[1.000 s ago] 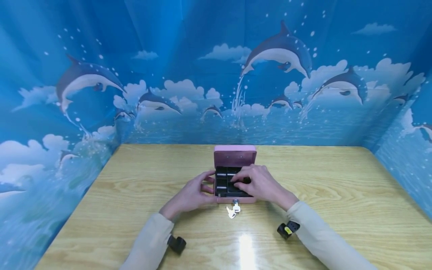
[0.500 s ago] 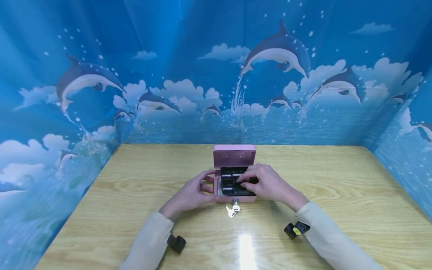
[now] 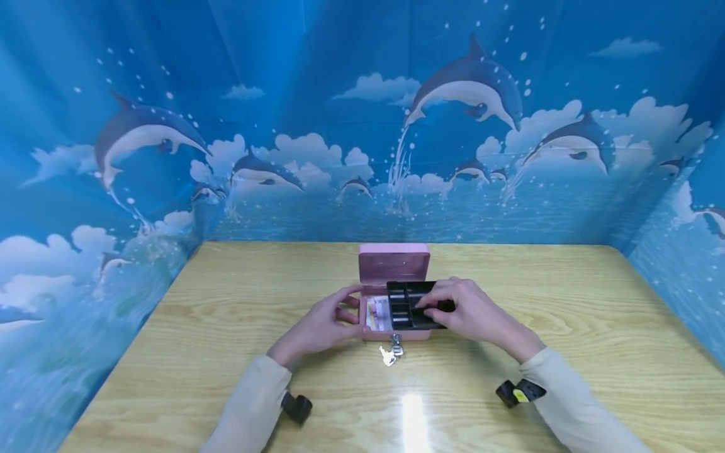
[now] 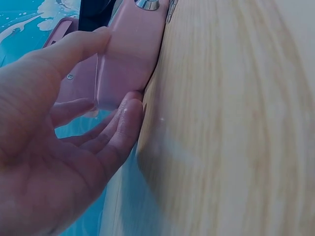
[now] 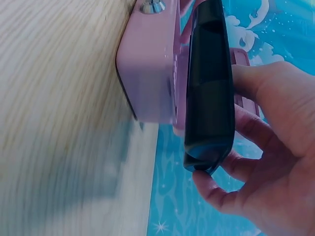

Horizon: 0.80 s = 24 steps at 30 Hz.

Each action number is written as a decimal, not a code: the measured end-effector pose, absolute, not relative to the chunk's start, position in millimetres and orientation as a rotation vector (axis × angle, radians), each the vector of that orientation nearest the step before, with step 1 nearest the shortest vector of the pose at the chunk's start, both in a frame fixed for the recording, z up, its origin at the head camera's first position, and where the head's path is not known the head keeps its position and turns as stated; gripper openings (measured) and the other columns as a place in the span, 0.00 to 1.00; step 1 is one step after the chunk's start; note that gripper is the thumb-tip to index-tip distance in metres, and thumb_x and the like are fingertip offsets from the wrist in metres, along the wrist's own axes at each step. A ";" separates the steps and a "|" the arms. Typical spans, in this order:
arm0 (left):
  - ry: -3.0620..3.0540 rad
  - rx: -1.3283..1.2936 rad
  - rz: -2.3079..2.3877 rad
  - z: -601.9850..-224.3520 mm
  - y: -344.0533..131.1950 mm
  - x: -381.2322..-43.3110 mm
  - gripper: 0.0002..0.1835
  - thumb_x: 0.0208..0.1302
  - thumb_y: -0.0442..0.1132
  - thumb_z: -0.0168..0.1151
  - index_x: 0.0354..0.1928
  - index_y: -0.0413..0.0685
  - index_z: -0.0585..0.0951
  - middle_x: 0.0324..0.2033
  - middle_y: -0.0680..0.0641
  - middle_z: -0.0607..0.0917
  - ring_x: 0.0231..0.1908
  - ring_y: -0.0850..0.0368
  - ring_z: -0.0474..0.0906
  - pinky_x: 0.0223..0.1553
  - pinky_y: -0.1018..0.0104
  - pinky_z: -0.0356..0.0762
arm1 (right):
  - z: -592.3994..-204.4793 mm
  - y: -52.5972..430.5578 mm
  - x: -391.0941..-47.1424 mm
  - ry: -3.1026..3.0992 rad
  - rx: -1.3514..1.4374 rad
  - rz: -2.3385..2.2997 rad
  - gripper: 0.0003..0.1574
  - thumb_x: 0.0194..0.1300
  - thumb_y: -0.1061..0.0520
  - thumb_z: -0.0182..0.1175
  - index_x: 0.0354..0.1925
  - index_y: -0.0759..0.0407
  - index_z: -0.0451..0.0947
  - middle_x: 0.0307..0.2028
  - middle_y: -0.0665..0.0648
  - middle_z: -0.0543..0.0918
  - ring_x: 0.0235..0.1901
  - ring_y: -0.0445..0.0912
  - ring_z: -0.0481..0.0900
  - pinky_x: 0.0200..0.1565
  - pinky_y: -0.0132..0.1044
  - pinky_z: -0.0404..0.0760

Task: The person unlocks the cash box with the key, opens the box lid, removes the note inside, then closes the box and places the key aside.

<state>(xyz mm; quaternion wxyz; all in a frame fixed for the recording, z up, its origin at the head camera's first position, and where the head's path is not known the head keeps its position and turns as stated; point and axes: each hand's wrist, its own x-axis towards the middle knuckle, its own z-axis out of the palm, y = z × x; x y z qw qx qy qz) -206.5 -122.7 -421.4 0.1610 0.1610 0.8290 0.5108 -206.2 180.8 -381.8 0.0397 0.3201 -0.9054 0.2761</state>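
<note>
A pink cash box [image 3: 375, 336] stands on the table with its lid [image 3: 394, 267] raised at the back. My left hand [image 3: 327, 322] holds the box's left end, thumb at the upper front edge and fingers along the side. In my right hand [image 3: 469, 311] is a black compartment tray [image 3: 400, 308], pinched by its inner part. The tray is above the box and juts past its right wall, as the right wrist view shows black tray [image 5: 210, 93] over the pink side. Paper that looks like banknotes [image 3: 377, 314] shows in the box's left part; the tray covers the rest.
Two silver keys [image 3: 388, 356] hang at the lock on the box's front, one inserted. Wood-grain table [image 3: 255, 277] surrounds the box. A blue dolphin-print curtain [image 3: 317, 113] rises behind the table and along its sides. Each sleeve carries a black wrist camera [image 3: 297, 409].
My right hand has lifted the black tray out of the box and moved it rightward, uncovering the paper inside. My left hand has stayed at the box's left end.
</note>
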 end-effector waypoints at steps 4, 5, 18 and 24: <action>2.389 0.439 1.421 -419.1 -122.3 -207.2 0.48 0.58 0.40 0.77 0.79 0.56 0.62 0.63 0.41 0.78 0.52 0.52 0.84 0.55 0.60 0.85 | -380.2 191.2 -203.8 -2.790 0.954 0.828 0.13 0.63 0.63 0.70 0.43 0.47 0.90 0.39 0.46 0.89 0.43 0.45 0.86 0.45 0.43 0.86; 2.394 0.434 1.415 -418.6 -122.2 -207.6 0.48 0.58 0.41 0.77 0.79 0.55 0.62 0.63 0.41 0.78 0.52 0.52 0.84 0.56 0.59 0.85 | -380.0 194.1 -203.4 -2.787 0.948 0.822 0.13 0.63 0.63 0.70 0.43 0.47 0.90 0.39 0.46 0.89 0.42 0.45 0.86 0.45 0.43 0.86; 2.387 0.396 1.381 -416.2 -120.3 -208.6 0.48 0.58 0.41 0.77 0.78 0.57 0.63 0.61 0.41 0.80 0.52 0.52 0.84 0.57 0.55 0.84 | -383.8 227.2 -198.7 -2.774 0.851 0.796 0.16 0.61 0.66 0.70 0.42 0.46 0.90 0.37 0.43 0.89 0.40 0.43 0.85 0.41 0.41 0.85; 2.390 0.376 1.365 -412.4 -118.8 -211.3 0.47 0.57 0.40 0.77 0.77 0.59 0.64 0.60 0.41 0.81 0.52 0.52 0.85 0.55 0.55 0.85 | -391.0 241.8 -202.1 -2.767 0.809 0.778 0.15 0.60 0.68 0.70 0.42 0.49 0.90 0.37 0.47 0.89 0.38 0.44 0.85 0.39 0.42 0.85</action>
